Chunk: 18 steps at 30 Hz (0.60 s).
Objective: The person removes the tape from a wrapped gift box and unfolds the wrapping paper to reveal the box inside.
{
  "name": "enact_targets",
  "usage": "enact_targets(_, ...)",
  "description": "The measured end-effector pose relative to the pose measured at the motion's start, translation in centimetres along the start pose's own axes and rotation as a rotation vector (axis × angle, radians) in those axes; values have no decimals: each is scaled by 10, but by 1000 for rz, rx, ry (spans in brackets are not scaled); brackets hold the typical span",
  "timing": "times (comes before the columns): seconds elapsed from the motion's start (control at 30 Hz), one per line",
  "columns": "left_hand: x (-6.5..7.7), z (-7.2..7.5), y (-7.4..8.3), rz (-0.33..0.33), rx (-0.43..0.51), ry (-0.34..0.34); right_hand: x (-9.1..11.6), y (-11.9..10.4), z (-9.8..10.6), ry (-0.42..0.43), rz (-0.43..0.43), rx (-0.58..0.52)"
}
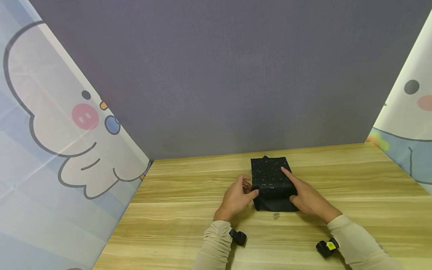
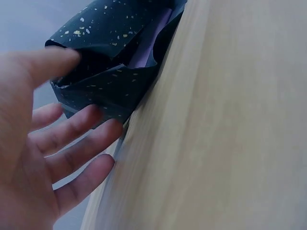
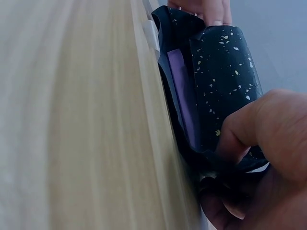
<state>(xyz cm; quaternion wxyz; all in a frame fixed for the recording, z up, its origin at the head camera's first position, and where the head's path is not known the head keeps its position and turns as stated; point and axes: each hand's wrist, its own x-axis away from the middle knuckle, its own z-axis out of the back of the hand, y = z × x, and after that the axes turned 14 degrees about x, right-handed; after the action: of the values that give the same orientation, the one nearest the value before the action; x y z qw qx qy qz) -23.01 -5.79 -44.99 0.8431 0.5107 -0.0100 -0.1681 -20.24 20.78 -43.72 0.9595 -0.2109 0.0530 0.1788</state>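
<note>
Black paper with pale and gold specks (image 1: 270,172) is folded around a flat, box-like thing on the table. Through its unclosed near side, a purple strip of the thing inside (image 3: 184,100) shows in the right wrist view. At the left end is my left hand (image 1: 234,197), its thumb touching the paper's edge and its other fingers loosely spread beside the end flap (image 2: 110,88). My right hand (image 1: 307,197) grips the right end, the index finger lying along the top and the thumb at the near corner. Its lower fingers are partly hidden in the right wrist view.
The wooden table (image 1: 168,217) meets a grey upright panel (image 1: 236,82) behind the package. A small scrap (image 1: 276,216), perhaps tape, lies just in front of the paper. Printed cartoon sheets (image 1: 50,112) hang at both sides. Each wrist wears a small black camera (image 1: 238,237).
</note>
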Motion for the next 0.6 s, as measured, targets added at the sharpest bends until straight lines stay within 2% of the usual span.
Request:
enact_targets(0.1,-1,0,0,-66,13,-2,0,0,0,-7,-9,3)
enact_targets(0.23,0,0,0,-142,-20,-28,-1,-1,1,-14,-26,-20)
enact_targets(0.4,1,-1,1,-156,-62,-39,-1,2,1,-38,-67,-67)
enact_targets(0.6,3,1,3,-141,-59,-37,-2,2,1,-42,-83,-69)
